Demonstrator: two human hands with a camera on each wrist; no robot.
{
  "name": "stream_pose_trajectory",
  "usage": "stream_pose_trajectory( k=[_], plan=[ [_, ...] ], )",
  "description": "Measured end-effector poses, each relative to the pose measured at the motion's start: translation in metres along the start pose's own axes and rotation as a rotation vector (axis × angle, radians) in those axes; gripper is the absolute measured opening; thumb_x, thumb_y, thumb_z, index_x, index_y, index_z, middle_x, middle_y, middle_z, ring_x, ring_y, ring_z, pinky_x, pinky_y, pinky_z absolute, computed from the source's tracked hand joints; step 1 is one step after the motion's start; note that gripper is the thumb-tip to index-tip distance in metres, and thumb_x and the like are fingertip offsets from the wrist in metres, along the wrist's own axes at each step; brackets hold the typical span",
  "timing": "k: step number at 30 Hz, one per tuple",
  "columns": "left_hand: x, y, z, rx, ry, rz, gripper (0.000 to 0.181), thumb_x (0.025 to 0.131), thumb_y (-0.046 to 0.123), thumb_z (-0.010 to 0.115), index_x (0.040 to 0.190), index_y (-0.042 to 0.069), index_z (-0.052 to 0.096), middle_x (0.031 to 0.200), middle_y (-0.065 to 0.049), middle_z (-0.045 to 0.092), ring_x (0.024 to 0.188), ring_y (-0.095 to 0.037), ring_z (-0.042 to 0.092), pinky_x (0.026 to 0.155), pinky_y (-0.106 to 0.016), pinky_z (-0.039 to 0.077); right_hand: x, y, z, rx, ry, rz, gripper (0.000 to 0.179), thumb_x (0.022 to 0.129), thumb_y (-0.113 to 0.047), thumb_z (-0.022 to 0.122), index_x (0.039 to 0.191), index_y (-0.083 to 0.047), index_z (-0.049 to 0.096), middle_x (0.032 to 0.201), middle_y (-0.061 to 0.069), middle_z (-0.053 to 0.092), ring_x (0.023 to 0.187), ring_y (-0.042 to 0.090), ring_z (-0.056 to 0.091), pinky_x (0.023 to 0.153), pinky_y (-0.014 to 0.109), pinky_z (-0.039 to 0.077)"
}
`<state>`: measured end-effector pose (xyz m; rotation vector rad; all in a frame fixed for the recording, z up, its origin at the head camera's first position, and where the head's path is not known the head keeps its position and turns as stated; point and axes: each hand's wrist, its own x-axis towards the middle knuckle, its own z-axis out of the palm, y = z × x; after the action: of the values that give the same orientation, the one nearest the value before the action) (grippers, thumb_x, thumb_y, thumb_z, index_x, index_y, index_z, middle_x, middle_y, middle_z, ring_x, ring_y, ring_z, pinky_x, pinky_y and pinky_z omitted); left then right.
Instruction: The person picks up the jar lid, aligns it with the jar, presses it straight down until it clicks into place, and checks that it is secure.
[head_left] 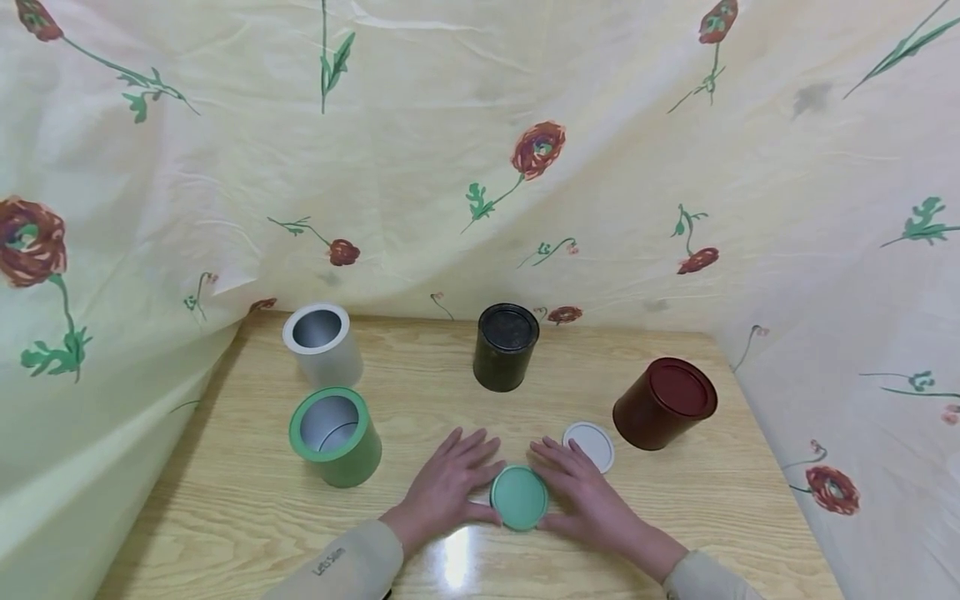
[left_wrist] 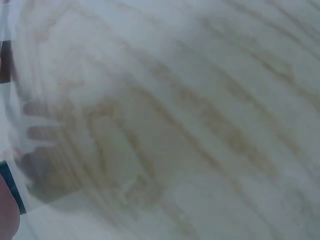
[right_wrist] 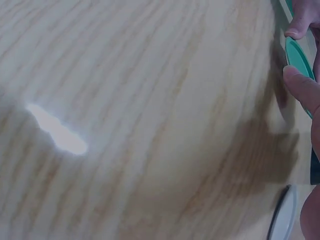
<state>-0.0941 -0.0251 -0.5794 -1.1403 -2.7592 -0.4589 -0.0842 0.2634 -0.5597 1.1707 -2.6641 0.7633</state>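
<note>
A round green lid (head_left: 518,497) lies between my two hands near the front of the table. My left hand (head_left: 453,481) grips its left side with thumb and index finger, the other fingers spread forward. On the right side my right hand (head_left: 588,500) holds the rim in the same way. Both thumbs meet the edge of the lid (right_wrist: 300,57) in the right wrist view. A white lid (head_left: 590,447) lies just beyond the right hand's fingertips, partly covered by them. The left wrist view shows mostly blurred tabletop, with a bit of a finger at its left edge.
At the left stand an open green can (head_left: 348,454) and, behind it, an open white can (head_left: 333,354). A lidded black can (head_left: 501,362) is at the back, a lidded dark red can (head_left: 645,412) at the right. Flowered cloth (head_left: 420,167) hangs around the wooden table (head_left: 225,517).
</note>
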Motion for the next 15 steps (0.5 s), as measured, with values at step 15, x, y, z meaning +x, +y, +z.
stream_pose_trajectory(
  k=[15],
  plan=[
    [0.022,-0.008,-0.042,0.125,0.049,0.058,0.082,0.083,0.074,0.073,0.147,0.023,0.068,0.163,-0.006,0.051,0.156,-0.030,0.041,0.130,-0.053,0.028,0.025,0.007,-0.025,-0.043,0.133,-0.137,0.087,0.060,-0.023,0.105,0.136,-0.004,0.070,0.153,0.018,0.058,0.145,0.040,0.052,0.134,0.042,0.016]
  ],
)
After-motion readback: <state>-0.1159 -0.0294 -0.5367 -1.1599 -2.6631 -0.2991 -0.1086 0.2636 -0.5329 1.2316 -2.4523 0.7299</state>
